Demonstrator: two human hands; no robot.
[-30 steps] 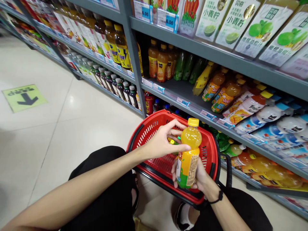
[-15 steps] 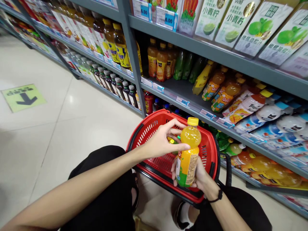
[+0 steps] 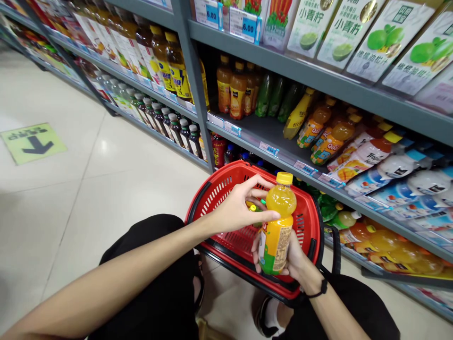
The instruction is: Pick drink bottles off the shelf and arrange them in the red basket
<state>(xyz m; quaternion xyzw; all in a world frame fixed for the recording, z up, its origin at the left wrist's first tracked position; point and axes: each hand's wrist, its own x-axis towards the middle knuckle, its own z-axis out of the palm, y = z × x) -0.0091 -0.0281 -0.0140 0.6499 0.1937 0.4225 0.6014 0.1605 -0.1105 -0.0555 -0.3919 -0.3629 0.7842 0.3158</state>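
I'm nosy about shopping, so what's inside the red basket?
Inside the red basket, a yellow cap and a bit of green show. The left hand and yellow bottle cover part; anything there can't be seen.

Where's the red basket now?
In the head view, the red shopping basket is low, slightly right of centre, beside the drink shelves, partly hidden by the yellow-capped juice bottle in the right hand.

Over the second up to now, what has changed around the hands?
Nothing visibly moved or was let go; only the view drifted slightly. The right hand still holds the yellow-capped plastic bottle of yellow drink, the left hand stays at its upper half, above the red plastic basket.
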